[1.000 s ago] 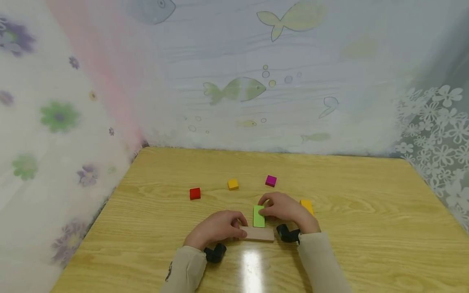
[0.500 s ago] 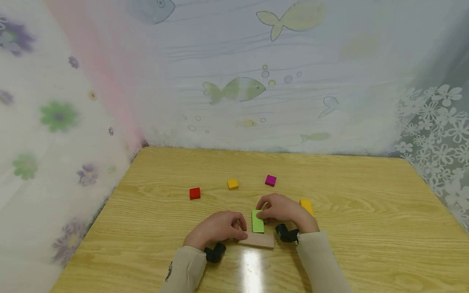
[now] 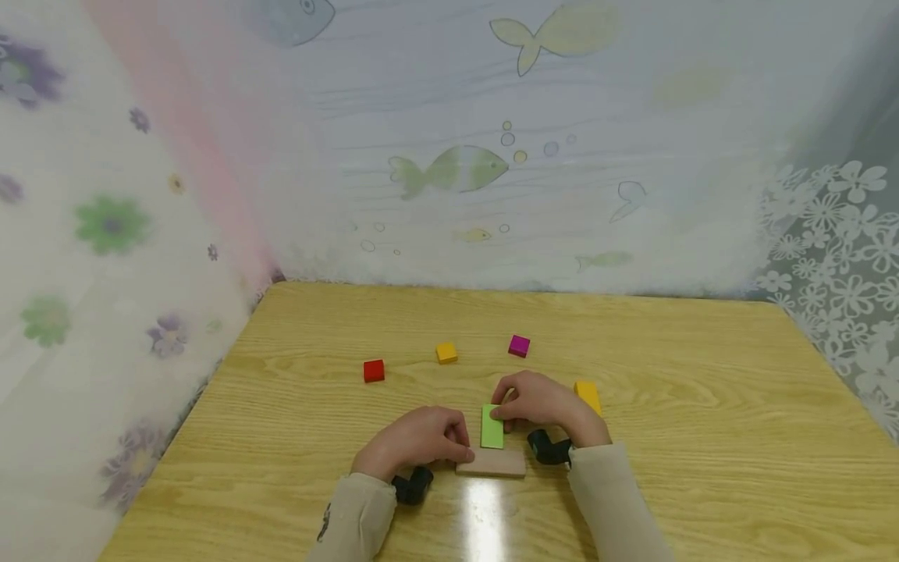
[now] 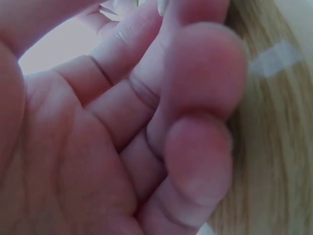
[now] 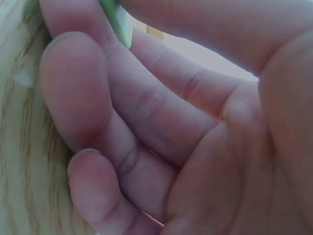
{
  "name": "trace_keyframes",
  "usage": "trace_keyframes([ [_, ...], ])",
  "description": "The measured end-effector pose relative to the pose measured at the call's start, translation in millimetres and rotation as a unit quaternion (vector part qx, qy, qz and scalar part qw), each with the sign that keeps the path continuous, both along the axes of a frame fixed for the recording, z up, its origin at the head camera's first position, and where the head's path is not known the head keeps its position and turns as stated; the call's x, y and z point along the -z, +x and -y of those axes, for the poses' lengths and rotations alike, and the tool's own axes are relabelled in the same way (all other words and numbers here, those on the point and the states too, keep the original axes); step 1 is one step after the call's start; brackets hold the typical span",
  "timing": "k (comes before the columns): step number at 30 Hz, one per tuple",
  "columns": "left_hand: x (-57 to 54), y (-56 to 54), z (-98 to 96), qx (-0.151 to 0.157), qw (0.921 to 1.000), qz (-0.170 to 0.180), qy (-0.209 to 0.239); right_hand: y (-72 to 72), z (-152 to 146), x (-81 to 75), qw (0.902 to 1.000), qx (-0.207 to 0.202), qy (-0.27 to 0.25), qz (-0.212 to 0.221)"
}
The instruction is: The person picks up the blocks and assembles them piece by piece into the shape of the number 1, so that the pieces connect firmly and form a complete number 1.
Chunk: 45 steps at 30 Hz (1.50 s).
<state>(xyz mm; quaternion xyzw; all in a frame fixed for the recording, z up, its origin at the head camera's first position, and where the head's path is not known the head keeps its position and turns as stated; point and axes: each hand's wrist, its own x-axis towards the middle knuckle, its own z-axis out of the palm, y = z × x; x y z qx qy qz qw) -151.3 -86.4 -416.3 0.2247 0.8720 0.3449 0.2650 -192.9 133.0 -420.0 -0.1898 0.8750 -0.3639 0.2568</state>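
A plain wooden block lies lengthwise across the near middle of the table. My left hand pinches its left end between thumb and fingers. Standing against the far side of that block is a light green block, its long side pointing away from me. With thumb and curled fingers my right hand grips the green block at its far right part. In the right wrist view a sliver of the green block shows between thumb and fingers. The left wrist view is filled by curled fingers, which hide the wooden block.
Farther back on the wooden table lie a red block, a small yellow block and a purple block. A longer yellow block sits just beyond my right wrist. Patterned fabric stands behind the table.
Both blocks have shifted slightly toward me, with the hands around them. The wooden block turned a little askew, then straightened. The other blocks stay where they were.
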Motion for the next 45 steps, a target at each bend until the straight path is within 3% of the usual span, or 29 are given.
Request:
trace_keyframes([
  [14, 2.2, -0.4, 0.4, 0.003, 1.0, -0.006, -0.001, 1.2, -0.5, -0.7, 1.0, -0.002, -0.003, 0.004],
  [18, 2.6, -0.8, 0.7, 0.001, 1.0, -0.006, 0.002, -0.2, -2.7, -1.8, 0.9998, 0.002, 0.013, -0.015],
  [22, 2.5, -0.4, 0.6, -0.006, 0.9998, 0.008, 0.016, -1.1, -6.1, -5.1, 0.9985, 0.016, 0.032, -0.042],
  [28, 2.3, 1.3, 0.1, -0.019, 0.9991, 0.03, 0.024, 0.3, -12.3, -10.0, 0.9979, 0.038, 0.021, -0.049],
  [35, 2.4, 0.4, 0.6, -0.018, 0.9992, 0.024, 0.027, -0.3, -25.1, -19.6, 0.9969, 0.06, 0.012, -0.05],
  [45, 1.1, 1.8, 1.5, -0.013, 0.9995, 0.017, 0.023, -0.1, -49.3, -21.9, 0.9944, 0.093, -0.006, -0.051],
])
